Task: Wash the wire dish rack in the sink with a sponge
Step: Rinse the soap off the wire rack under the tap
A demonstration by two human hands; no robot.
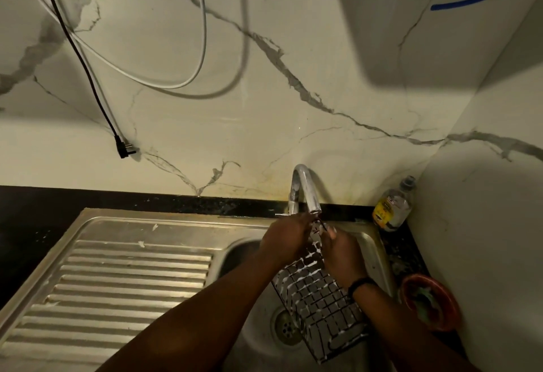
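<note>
the soapy rack stands tilted over the sink, its top end under the tap. both the left hand and the right hand grip that top end. a bottle and a red bowl sit to the right.

Both hands grip the wire dish rack at its top end. Right above the grip the tap spout hangs, blocking upward. Left of the grip, the ribbed drainboard lies open. Right of it stand a bottle and a red bowl.
</note>
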